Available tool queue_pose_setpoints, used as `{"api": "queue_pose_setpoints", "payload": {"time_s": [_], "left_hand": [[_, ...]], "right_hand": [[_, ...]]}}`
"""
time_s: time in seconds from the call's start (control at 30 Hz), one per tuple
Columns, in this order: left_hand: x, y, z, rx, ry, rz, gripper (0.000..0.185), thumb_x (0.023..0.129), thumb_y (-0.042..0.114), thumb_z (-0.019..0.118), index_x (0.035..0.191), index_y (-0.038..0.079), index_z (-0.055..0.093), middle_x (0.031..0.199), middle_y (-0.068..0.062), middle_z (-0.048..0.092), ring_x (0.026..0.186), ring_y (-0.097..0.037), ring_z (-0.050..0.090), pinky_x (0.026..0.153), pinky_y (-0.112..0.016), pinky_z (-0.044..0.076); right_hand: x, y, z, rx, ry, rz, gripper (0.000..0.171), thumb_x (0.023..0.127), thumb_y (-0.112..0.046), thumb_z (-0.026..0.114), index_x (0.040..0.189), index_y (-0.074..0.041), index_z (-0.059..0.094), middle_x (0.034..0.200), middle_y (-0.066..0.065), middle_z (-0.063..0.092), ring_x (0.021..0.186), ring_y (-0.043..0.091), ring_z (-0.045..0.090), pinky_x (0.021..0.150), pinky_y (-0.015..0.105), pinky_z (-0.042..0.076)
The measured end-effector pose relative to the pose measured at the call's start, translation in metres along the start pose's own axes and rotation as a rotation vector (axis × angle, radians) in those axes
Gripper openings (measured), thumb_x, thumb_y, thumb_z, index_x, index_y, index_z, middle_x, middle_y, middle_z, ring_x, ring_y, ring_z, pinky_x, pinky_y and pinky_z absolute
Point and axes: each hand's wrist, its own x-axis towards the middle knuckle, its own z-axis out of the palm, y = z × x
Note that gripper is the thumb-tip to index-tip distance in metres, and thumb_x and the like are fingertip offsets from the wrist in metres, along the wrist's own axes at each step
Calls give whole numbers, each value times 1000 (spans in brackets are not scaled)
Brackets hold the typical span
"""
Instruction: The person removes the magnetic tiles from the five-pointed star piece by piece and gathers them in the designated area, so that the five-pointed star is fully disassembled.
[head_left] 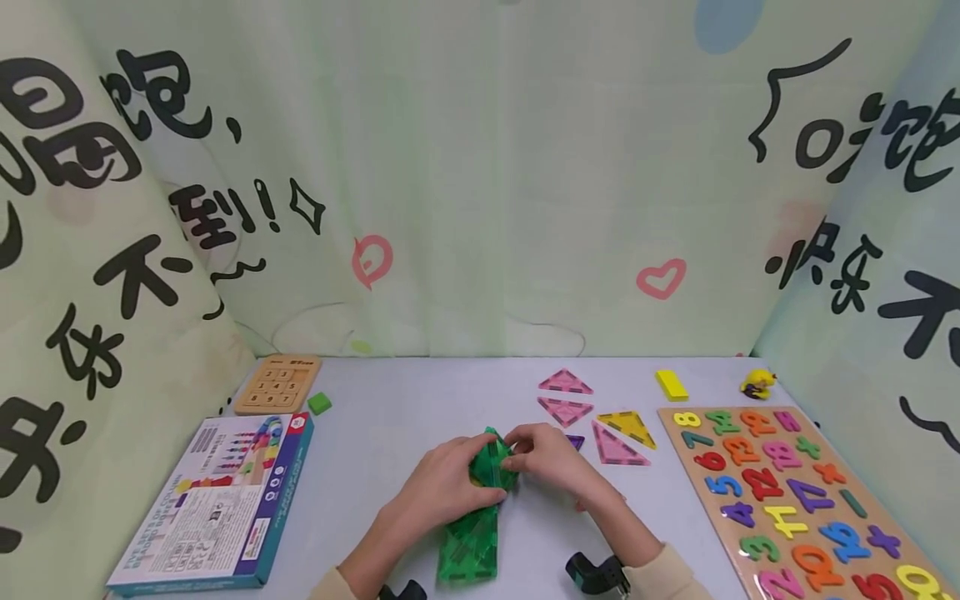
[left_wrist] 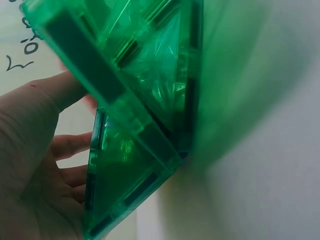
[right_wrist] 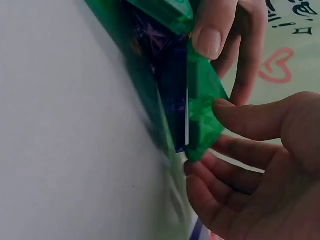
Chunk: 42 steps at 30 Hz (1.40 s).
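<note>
A structure of translucent green magnetic tiles (head_left: pixel 468 546) stands at the front middle of the table. My left hand (head_left: pixel 450 483) grips its upper part from the left, thumb on the near side and fingers on the far side. From the right, my right hand (head_left: pixel 555 458) pinches a green triangular tile (right_wrist: pixel 205 105) at the top between thumb and fingers. Dark purple tiles (right_wrist: pixel 170 100) show beside that triangle in the right wrist view. The left wrist view shows green triangular faces (left_wrist: pixel 125 170) meeting at an edge, close to the left palm.
Pink triangular tiles (head_left: pixel 618 446), a yellow triangle (head_left: pixel 630 427) and a partly hidden purple tile (head_left: pixel 576 442) lie beyond my right hand. A number-and-letter board (head_left: pixel 720 533) lies at right, a boxed set (head_left: pixel 202 500) at left. Behind are a wooden board (head_left: pixel 279 383) and a yellow block (head_left: pixel 671 385).
</note>
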Motion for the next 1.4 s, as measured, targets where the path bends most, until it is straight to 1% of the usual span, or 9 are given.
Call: {"api": "queue_pose_setpoints", "payload": {"time_s": [0.3, 0.43, 0.53, 0.73, 0.87, 1.03, 1.13, 1.23, 1.4], "left_hand": [[-1, -8, -3, -40, -1, -36, 81, 79, 53, 79, 146, 18, 50, 132, -4, 64, 111, -19, 62, 88, -41, 55], [-2, -9, -3, -51, 1, -61, 83, 78, 52, 79, 147, 19, 46, 135, -4, 61, 114, -20, 61, 91, -42, 55], [-2, -10, -3, -51, 5, -75, 85, 78, 52, 79, 148, 20, 44, 139, -4, 59, 118, -21, 60, 94, -45, 54], [-2, -10, -4, -31, -9, -92, 86, 79, 54, 78, 149, 19, 43, 143, -4, 57, 124, -23, 58, 99, -46, 52], [-1, -9, -3, -13, -26, -95, 85, 79, 54, 78, 149, 21, 43, 143, -4, 57, 124, -23, 58, 100, -46, 52], [2, -7, -1, -8, -39, -86, 84, 79, 52, 79, 148, 21, 44, 142, -4, 57, 125, -22, 57, 101, -46, 51], [4, -4, 1, 3, -53, -71, 83, 79, 53, 78, 149, 22, 44, 143, -4, 57, 127, -22, 57, 102, -46, 50], [5, -1, 1, 17, -68, -67, 83, 79, 54, 77, 149, 24, 43, 143, -4, 57, 127, -21, 56, 103, -45, 50], [5, -3, -1, 19, -64, -80, 83, 79, 55, 77, 149, 26, 43, 142, -2, 57, 125, -19, 57, 101, -44, 52]], "right_hand": [[12, 5, 2, 389, -42, 86, 26, 92, -13, 68, 112, 3, 64, 76, 2, 60, 67, 15, 57, 66, 27, 53], [15, 4, 1, 451, -74, 108, 27, 94, -12, 65, 114, 5, 62, 80, 4, 62, 62, 13, 57, 63, 25, 54], [18, -1, -1, 449, -46, 123, 25, 95, -12, 62, 114, 4, 64, 86, 5, 63, 65, 15, 56, 62, 26, 53], [39, -12, -17, 352, 75, 99, 29, 98, -5, 50, 122, 2, 64, 104, 12, 60, 81, 20, 50, 69, 31, 50], [65, -16, -28, 173, 100, 42, 38, 93, 3, 43, 123, 2, 65, 121, 19, 62, 90, 23, 51, 73, 30, 46], [104, -16, -30, -103, 175, -62, 36, 87, 5, 45, 111, 0, 71, 115, 18, 69, 99, 27, 58, 78, 32, 48], [123, -12, -30, -196, 199, -92, 34, 87, 5, 46, 108, 1, 71, 110, 17, 69, 99, 28, 59, 85, 38, 51], [134, -9, -31, -215, 204, -97, 35, 88, 6, 45, 112, 3, 69, 112, 19, 68, 102, 30, 58, 91, 44, 51], [135, -14, -28, -136, 240, -143, 35, 91, 4, 45, 121, 2, 65, 121, 22, 65, 114, 35, 58, 98, 49, 49]]}}
